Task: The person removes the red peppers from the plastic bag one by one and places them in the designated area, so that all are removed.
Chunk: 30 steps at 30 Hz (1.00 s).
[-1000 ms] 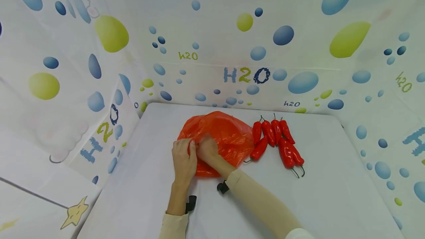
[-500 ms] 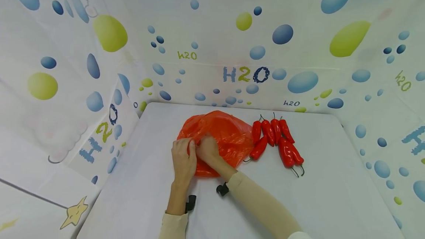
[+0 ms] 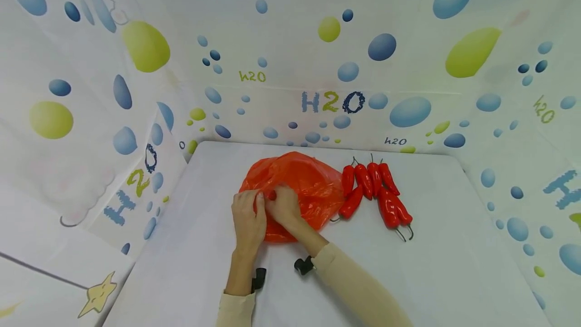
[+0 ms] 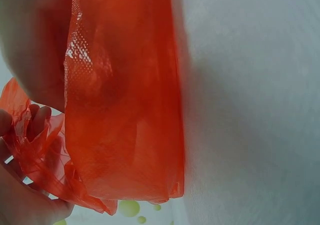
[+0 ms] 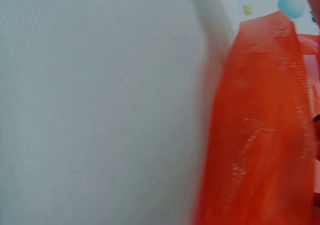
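A thin orange-red plastic bag [image 3: 313, 178] lies crumpled on the white table. My left hand [image 3: 249, 216] grips its rim from the left; the left wrist view shows the fingers [image 4: 37, 120] around the gathered film. At the bag's mouth is my right hand [image 3: 283, 208], fingers curled. A glossy red pepper end [image 3: 272, 195] shows at these fingers, between the two hands; the rest is hidden by the hand and bag. In the right wrist view the bag's side [image 5: 260, 135] stands up at the right, and that hand is almost out of frame.
Several red chili peppers [image 3: 363, 180] with dark stems lie in a group on the table [image 3: 436, 266], right of the bag; the nearest ones lie close to the bag's right edge. A patterned sheet [image 3: 272, 39] hangs behind and at both sides.
The right hand has drawn back slightly from within the bag, and a red pepper end now shows at its fingers. The left hand keeps its hold on the rim. The head view has shifted slightly.
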### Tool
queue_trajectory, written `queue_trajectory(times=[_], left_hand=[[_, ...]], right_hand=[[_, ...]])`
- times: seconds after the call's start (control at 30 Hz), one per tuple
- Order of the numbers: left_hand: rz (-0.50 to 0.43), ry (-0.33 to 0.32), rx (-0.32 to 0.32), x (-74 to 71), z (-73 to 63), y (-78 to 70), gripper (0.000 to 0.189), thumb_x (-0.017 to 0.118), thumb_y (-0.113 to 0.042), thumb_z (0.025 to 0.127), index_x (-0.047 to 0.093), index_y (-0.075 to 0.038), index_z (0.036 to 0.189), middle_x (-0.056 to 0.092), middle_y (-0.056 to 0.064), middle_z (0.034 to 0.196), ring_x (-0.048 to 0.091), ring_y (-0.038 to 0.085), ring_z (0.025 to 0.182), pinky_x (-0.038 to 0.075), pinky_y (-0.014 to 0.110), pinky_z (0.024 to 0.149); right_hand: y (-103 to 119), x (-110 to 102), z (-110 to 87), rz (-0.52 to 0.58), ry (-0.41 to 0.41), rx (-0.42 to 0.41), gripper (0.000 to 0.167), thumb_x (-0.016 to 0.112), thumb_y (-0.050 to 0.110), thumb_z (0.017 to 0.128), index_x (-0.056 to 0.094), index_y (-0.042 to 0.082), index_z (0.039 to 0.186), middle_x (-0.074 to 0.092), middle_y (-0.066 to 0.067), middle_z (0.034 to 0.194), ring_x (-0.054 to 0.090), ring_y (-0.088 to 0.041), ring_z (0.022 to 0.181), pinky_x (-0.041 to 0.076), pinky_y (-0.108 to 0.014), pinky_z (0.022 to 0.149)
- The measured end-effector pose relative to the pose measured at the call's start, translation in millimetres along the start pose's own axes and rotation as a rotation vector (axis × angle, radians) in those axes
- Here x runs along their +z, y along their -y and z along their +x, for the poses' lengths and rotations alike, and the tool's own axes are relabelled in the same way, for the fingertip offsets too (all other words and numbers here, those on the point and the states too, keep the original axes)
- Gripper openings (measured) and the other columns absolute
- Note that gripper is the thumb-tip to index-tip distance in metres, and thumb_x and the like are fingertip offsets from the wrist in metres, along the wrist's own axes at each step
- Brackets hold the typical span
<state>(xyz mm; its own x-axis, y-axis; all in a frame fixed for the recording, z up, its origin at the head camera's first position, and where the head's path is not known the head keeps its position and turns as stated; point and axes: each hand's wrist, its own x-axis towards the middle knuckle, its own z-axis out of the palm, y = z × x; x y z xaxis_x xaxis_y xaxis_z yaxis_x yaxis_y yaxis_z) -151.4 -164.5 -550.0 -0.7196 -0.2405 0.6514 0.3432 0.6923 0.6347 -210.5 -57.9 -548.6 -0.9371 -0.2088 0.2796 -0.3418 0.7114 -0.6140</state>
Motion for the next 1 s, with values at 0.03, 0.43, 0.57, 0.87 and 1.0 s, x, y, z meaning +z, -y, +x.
queue_trajectory(times=[0.03, 0.43, 0.57, 0.87, 1.0], left_hand=[[0.000, -0.002, -0.001, 0.1, -0.1, 0.1, 0.020, 0.057, -0.015, 0.107, 0.072, -0.002, 0.109, 0.073, 0.012, 0.106, 0.057, 0.033, 0.104, 0.042, 0.049, 0.088], [-0.017, 0.009, -0.029, -0.3, -0.4, -3.1, 0.023, 0.055, -0.018, 0.107, 0.072, -0.002, 0.108, 0.071, 0.014, 0.105, 0.055, 0.036, 0.106, 0.039, 0.048, 0.088], [-0.005, 0.012, -0.024, -0.1, -0.3, -1.5, 0.024, 0.055, -0.020, 0.108, 0.072, -0.004, 0.108, 0.071, 0.013, 0.106, 0.056, 0.035, 0.106, 0.040, 0.048, 0.087], [0.000, 0.008, -0.031, 0.0, -1.0, -1.8, 0.021, 0.057, -0.017, 0.106, 0.072, -0.002, 0.110, 0.072, 0.014, 0.107, 0.056, 0.035, 0.106, 0.041, 0.050, 0.088], [0.001, 0.014, -0.037, -0.4, -1.1, -2.7, 0.022, 0.057, -0.017, 0.107, 0.072, -0.002, 0.111, 0.072, 0.014, 0.108, 0.056, 0.035, 0.106, 0.041, 0.049, 0.088]], right_hand=[[0.6, -1.7, -0.6, 0.007, -0.006, 0.000, 0.018, 0.074, 0.028, 0.095, 0.076, 0.012, 0.099, 0.069, 0.000, 0.081, 0.068, -0.020, 0.079, 0.060, -0.034, 0.075], [0.5, -18.1, -9.3, 0.096, -0.031, 0.033, 0.017, 0.074, 0.022, 0.094, 0.078, 0.012, 0.106, 0.073, -0.002, 0.095, 0.068, -0.021, 0.089, 0.059, -0.038, 0.080], [-0.2, -28.1, -11.4, 0.123, -0.053, 0.019, 0.019, 0.074, 0.021, 0.094, 0.078, 0.014, 0.111, 0.075, -0.001, 0.101, 0.069, -0.022, 0.093, 0.059, -0.040, 0.084], [-2.4, -43.4, -23.2, 0.136, -0.067, 0.002, 0.025, 0.075, 0.025, 0.094, 0.078, 0.021, 0.119, 0.075, 0.001, 0.110, 0.069, -0.021, 0.102, 0.057, -0.042, 0.089], [0.4, -51.0, -27.4, 0.149, -0.084, 0.001, 0.025, 0.075, 0.025, 0.094, 0.078, 0.022, 0.118, 0.076, 0.002, 0.111, 0.069, -0.021, 0.103, 0.057, -0.043, 0.090]])
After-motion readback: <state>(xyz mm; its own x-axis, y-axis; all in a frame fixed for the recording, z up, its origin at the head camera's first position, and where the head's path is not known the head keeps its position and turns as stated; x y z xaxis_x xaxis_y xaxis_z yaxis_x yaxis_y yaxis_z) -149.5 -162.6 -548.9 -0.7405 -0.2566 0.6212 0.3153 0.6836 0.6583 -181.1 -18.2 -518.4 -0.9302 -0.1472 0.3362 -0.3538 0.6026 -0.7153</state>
